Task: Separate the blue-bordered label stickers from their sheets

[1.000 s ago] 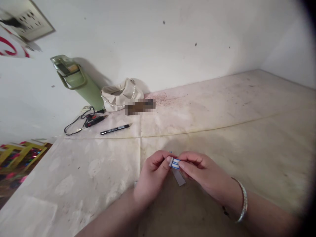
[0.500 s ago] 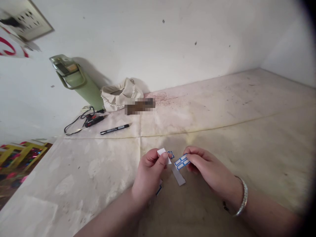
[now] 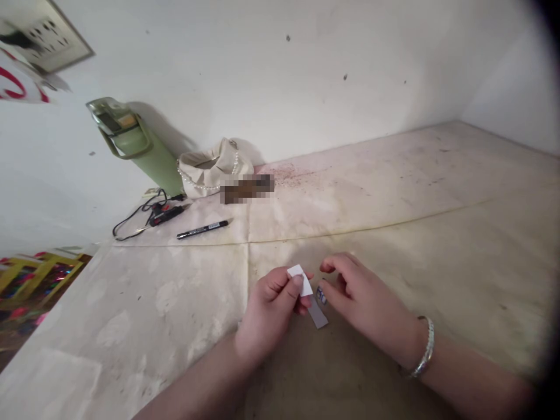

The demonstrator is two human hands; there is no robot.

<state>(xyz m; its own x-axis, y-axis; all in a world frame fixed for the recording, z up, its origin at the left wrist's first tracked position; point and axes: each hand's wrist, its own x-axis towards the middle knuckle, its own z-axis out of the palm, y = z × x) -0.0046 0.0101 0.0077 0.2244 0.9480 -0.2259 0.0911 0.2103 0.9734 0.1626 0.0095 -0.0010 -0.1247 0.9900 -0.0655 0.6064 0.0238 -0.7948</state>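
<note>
Head view: left hand (image 3: 273,300) pinches white slip (image 3: 305,284), right hand (image 3: 365,297) gapes, black pen (image 3: 202,230) and bag (image 3: 214,170) beyond.

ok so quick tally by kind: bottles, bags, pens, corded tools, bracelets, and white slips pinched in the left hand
Bottle, green: 1
Bag, cream: 1
Pen, black: 1
Corded tool: 1
Bracelet, on the right wrist: 1
White slip in the left hand: 1
Total: 6
</note>
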